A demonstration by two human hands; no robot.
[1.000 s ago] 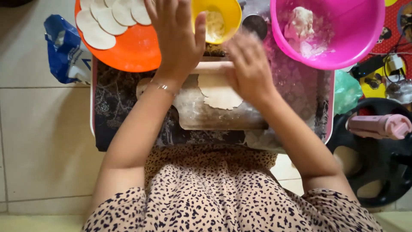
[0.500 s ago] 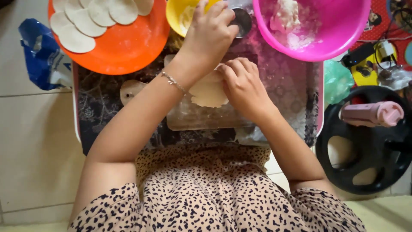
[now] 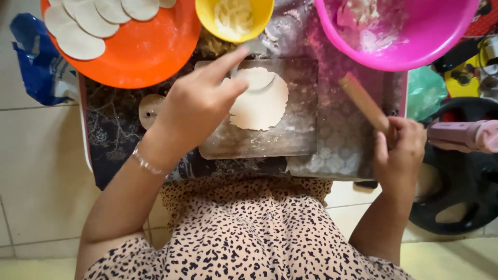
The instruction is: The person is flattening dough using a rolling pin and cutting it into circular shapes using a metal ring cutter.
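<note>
A flat, rolled dough sheet [image 3: 259, 103] lies on a floured wooden board [image 3: 290, 140] in front of me. My left hand [image 3: 194, 106] rests over its left side, with index finger and thumb around a round clear cutter [image 3: 257, 79] that stands on the dough's upper part. My right hand [image 3: 399, 150] is off to the right of the board, closed around the near end of a wooden rolling pin [image 3: 363, 101] that lies slanted on the patterned tray [image 3: 337, 150].
An orange plate [image 3: 150, 52] with several cut dough rounds [image 3: 80, 41] sits at the back left, a yellow bowl [image 3: 234, 18] of filling in the middle, a pink bowl [image 3: 410, 41] with dough at the back right. A blue bag [image 3: 36, 62], a pink cylinder [image 3: 461, 136] and a black ring-shaped object [image 3: 467, 192] flank the tray.
My right hand has left the dough and moved right with the rolling pin. My left hand came back from near the yellow bowl and now holds the cutter on the dough.
</note>
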